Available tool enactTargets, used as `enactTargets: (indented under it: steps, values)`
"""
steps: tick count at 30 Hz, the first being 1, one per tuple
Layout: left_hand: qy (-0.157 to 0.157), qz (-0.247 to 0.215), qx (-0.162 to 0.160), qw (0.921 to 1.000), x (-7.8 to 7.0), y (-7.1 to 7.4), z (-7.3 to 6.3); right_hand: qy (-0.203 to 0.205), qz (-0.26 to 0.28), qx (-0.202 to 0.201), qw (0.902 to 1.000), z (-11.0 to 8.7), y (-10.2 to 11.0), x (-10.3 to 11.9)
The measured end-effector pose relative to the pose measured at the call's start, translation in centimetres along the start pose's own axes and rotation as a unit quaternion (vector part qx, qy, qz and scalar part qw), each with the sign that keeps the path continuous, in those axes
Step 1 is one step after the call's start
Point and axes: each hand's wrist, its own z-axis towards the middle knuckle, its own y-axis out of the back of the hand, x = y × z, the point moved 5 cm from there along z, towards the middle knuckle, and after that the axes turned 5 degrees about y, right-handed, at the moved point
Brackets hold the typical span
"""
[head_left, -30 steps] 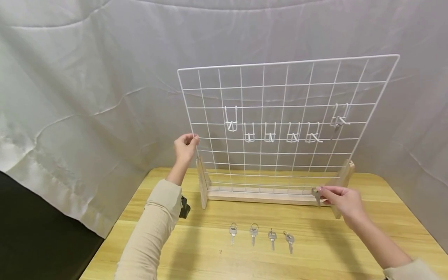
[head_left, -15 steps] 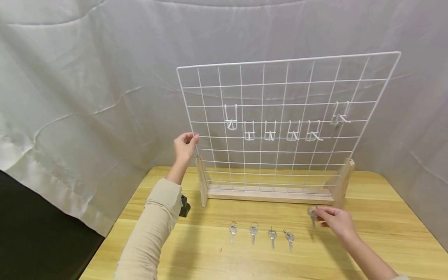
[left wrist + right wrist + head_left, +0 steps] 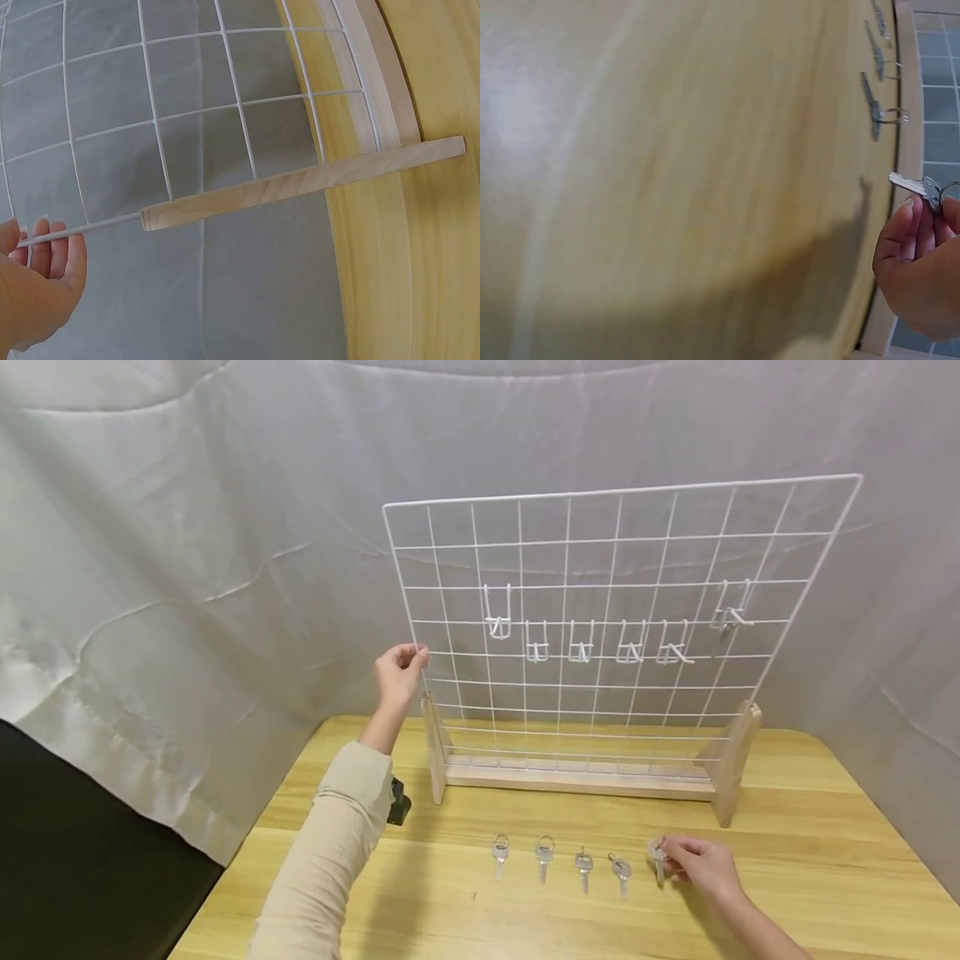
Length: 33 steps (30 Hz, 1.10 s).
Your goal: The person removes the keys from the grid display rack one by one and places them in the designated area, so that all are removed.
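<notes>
My left hand [image 3: 401,675] pinches the left edge wire of a white wire grid panel [image 3: 592,540], which stands in a wooden base [image 3: 577,779]. In the left wrist view, thumb and fingers [image 3: 58,251] curl round that wire above the wooden upright. Low over the table at right, my right hand [image 3: 705,867] pinches a silver key [image 3: 913,184] by its ring end, blade pointing down in the head view. Left of it several keys with rings lie in a row, the nearest key [image 3: 621,877] slightly tilted. A key [image 3: 724,632] hangs at the upper right hook.
Several white hooks hang on the grid, among them a longer hook [image 3: 498,614] at left and a short hook [image 3: 581,647] mid-panel. A black object [image 3: 399,802] shows beside the left sleeve. A tiny scrap [image 3: 473,896] lies on the wooden table [image 3: 810,827]. Grey cloth [image 3: 262,510] surrounds it.
My right hand has come down and to the left with the key, from the base's right end to beside the row of keys. The left hand keeps its place on the grid.
</notes>
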Motion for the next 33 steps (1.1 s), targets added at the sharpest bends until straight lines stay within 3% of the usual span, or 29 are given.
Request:
enactTargets:
  steps: [5, 15, 33]
  values:
    - [0.003, 0.004, 0.004, 1.0000, 0.2, 0.0, 0.0, -0.018, 0.017, -0.006, 0.9997, 0.0, -0.7, -1.1]
    - [-0.002, 0.006, -0.003, 1.0000, 0.5, 0.0, -0.1, -0.008, -0.011, -0.010, 0.9999, 0.0, -1.0, -2.1]
    - [-0.008, -0.006, -0.002, 0.9999, 0.0, 0.2, -0.1, 0.004, -0.052, 0.003, 0.9986, 0.6, -0.4, -1.3]
